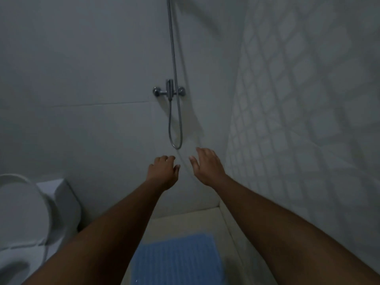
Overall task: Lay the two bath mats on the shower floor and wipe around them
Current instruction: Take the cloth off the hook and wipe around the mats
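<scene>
toilet [30, 212], shower hose [173, 48], blue mat [176, 262]

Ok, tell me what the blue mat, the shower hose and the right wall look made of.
Blue mat: likely rubber or soft plastic, matte, going by its ribbed surface; the dim light leaves it open. Shower hose: metal or metal-look, with a glossy silver sheen. Right wall: small square mosaic tiles, probably ceramic, pale with visible grout lines.

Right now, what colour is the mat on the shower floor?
The mat is blue, ribbed; head view.
</scene>
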